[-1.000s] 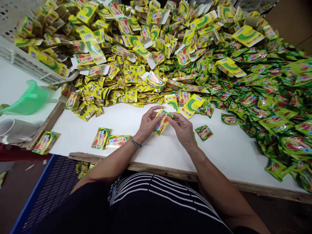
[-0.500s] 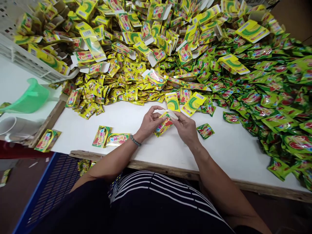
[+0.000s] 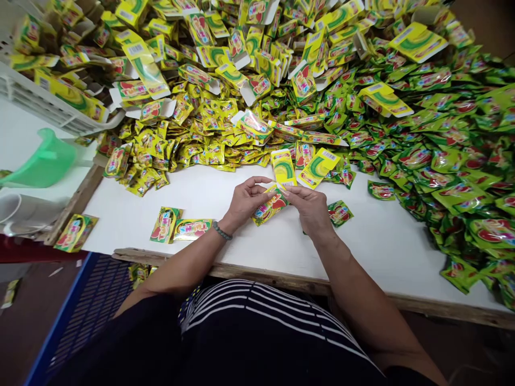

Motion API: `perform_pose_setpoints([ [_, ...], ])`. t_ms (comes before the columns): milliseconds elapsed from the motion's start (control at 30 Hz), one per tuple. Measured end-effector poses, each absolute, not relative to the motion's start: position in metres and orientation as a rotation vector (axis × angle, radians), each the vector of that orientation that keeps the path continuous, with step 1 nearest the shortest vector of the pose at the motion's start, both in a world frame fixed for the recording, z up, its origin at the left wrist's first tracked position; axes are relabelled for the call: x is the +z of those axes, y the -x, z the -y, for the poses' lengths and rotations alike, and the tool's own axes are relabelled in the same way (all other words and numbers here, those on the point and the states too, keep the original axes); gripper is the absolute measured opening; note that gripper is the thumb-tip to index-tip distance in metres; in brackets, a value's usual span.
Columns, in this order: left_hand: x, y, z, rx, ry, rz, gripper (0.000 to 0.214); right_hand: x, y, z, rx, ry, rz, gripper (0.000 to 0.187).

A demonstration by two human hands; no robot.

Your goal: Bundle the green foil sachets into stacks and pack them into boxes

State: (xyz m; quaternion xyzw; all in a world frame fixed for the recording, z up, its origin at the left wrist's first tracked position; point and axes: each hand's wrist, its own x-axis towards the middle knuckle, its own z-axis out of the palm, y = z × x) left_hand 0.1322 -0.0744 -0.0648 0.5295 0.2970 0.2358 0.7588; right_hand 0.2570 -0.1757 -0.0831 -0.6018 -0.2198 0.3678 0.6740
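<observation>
Between my two hands, just above the white table (image 3: 257,249), is a small printed yellow-green carton (image 3: 270,206). My left hand (image 3: 246,201) pinches its left side, thumb on the printed face. At the carton's upper right end, the fingers of my right hand (image 3: 311,210) are closed on the flap end. A green sachet (image 3: 340,213) lies just right of my right hand. Beyond the hands, two yellow cartons (image 3: 284,168) rest against the pile. Two more printed cartons (image 3: 193,229) lie flat to the left of my left wrist.
Yellow sachets (image 3: 193,139) and green sachets (image 3: 426,155) are heaped at the back and right, with open cartons (image 3: 145,64) on top. At left stand a white crate (image 3: 60,107), a green scoop (image 3: 46,161) and a white mug (image 3: 28,209). A blue crate (image 3: 84,305) sits below the table edge.
At the carton's right end, the white flap that stood up has been folded down under my right fingers. My right hand has shifted slightly, now partly covering the green sachet's side.
</observation>
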Motion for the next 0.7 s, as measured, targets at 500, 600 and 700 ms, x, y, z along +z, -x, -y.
perform_pose_setpoints([
  [500,-0.062,-0.128,0.072,0.462,-1.388,-0.544,0.052,-0.083,-0.264,0.182,0.801,1.443,0.664,0.02],
  [600,-0.064,-0.129,0.074,0.501,-1.408,-0.542,0.052,-0.083,-0.27,0.185,0.821,1.391,0.734,0.02],
  [700,-0.064,-0.128,0.074,0.499,-1.414,-0.528,0.052,-0.079,-0.276,0.188,0.901,1.359,0.767,0.025],
])
